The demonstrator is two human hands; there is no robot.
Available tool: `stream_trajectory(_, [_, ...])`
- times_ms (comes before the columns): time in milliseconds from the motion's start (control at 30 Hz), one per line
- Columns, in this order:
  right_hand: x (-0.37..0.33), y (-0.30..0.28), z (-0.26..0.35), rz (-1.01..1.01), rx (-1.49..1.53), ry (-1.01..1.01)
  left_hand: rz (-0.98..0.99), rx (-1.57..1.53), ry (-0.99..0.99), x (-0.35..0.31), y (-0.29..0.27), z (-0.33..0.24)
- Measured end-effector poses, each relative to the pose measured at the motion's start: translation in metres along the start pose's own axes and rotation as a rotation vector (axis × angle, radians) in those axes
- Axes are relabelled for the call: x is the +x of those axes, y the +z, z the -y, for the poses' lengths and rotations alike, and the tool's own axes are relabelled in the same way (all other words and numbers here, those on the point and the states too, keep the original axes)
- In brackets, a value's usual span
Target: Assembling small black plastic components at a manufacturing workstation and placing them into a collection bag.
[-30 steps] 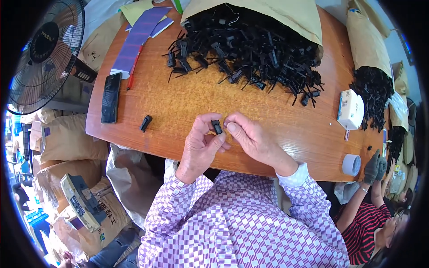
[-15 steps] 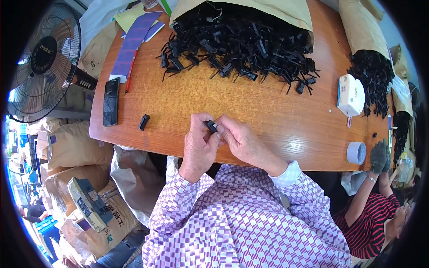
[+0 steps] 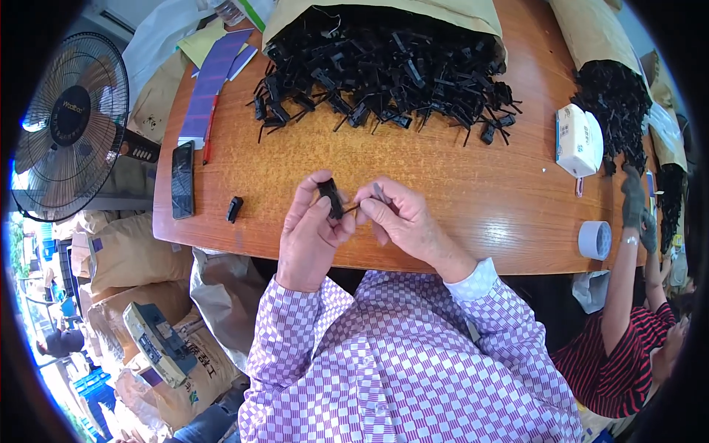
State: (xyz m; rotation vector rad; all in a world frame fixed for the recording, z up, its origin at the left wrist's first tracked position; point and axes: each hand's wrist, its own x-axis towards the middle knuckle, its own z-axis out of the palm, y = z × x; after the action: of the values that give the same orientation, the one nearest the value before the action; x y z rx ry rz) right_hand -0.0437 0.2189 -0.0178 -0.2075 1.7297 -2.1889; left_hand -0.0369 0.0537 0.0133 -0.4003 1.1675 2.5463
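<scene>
Over the near edge of the table (image 3: 473,199), my left hand (image 3: 306,244) grips a small black plastic part (image 3: 330,198) between its thumb and fingers, tilted upright. My right hand (image 3: 406,225) is closed just beside it, with a small flat grey piece (image 3: 379,193) between thumb and forefinger; its kind is too small to tell. A thin dark stem reaches from the black part to my right fingertips. Left of my hands, a single black part (image 3: 234,210) lies alone. Beyond them, a heap of black plastic parts with thin legs (image 3: 384,81) spills from a paper sack (image 3: 473,15).
A phone (image 3: 182,181), red pen (image 3: 210,129) and purple papers (image 3: 214,85) lie left, near a fan (image 3: 70,122). Right are a tissue pack (image 3: 578,140), a tape roll (image 3: 594,240) and another heap (image 3: 613,103). A co-worker's gloved hand (image 3: 633,199) reaches in there.
My hands have drawn slightly apart, and the black part has turned upright in my left hand. The co-worker's gloved hand has reached farther along the table towards the right-hand heap.
</scene>
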Motion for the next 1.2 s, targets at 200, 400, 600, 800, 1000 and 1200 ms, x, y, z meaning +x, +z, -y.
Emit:
stream_trajectory(200, [0.009, -0.013, 0.003, 0.095, 0.184, 0.094, 0.252, 0.182, -0.088, 0.001, -0.013, 0.001])
stream_trajectory(400, [0.017, -0.017, -0.011, 0.188, 0.155, 0.163, 0.257, 0.212, -0.168, 0.000, -0.016, 0.002])
stream_trajectory(600, [0.022, -0.009, -0.011, 0.133, -0.132, 0.108, 0.254, 0.739, 0.099, 0.001, -0.020, 0.007])
stream_trajectory(800, [0.014, 0.025, -0.002, 0.001, 0.083, 0.243, -0.005, 0.885, 0.389, 0.009, -0.030, 0.015])
stream_trajectory(1000, [0.021, 0.034, -0.008, 0.013, 0.141, 0.202, -0.043, 0.981, 0.490, 0.010, -0.029, 0.013])
stream_trajectory(1200, [0.024, 0.041, -0.015, -0.066, 0.183, 0.219, -0.112, 1.063, 0.499, 0.010, -0.025, 0.015])
